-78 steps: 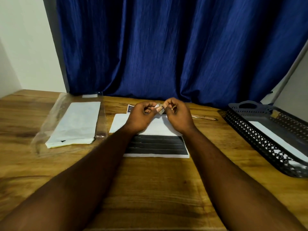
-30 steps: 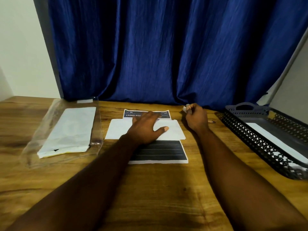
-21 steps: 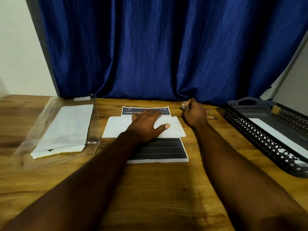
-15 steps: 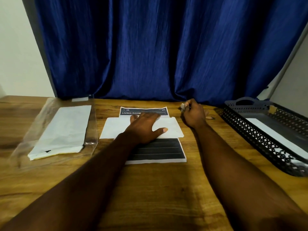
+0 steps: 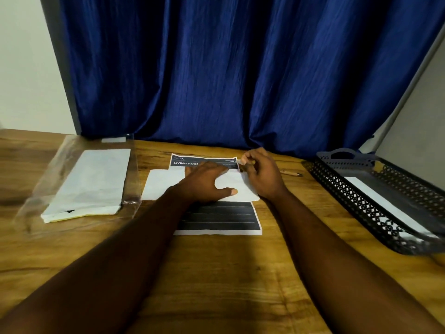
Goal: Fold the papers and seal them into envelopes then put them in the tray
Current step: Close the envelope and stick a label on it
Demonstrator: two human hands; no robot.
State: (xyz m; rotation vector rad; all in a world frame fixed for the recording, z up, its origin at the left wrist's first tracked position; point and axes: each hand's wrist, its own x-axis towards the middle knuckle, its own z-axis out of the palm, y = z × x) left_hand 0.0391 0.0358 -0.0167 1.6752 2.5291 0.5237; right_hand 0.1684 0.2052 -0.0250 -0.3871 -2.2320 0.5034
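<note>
Wooden tabletop (image 5: 216, 273), blue curtain (image 5: 216, 80) behind. I'm pressing my left hand (image 5: 204, 186) flat, fingers straight, on the envelope (image 5: 163, 184) at frame centre. It's lying across the printed paper (image 5: 216, 218), long axis running left-right. My right hand (image 5: 262, 177) is sitting at its upper right corner, fingers curling, pinching a small white scrap (image 5: 238, 161). That hand is nearer the tray (image 5: 356, 203) at frame right, so I'm guessing it does the carrying.

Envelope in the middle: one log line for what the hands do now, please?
left hand: pressing flat on envelope | right hand: curled at its far right corner, hold unclear | tray: one white envelope inside
</note>
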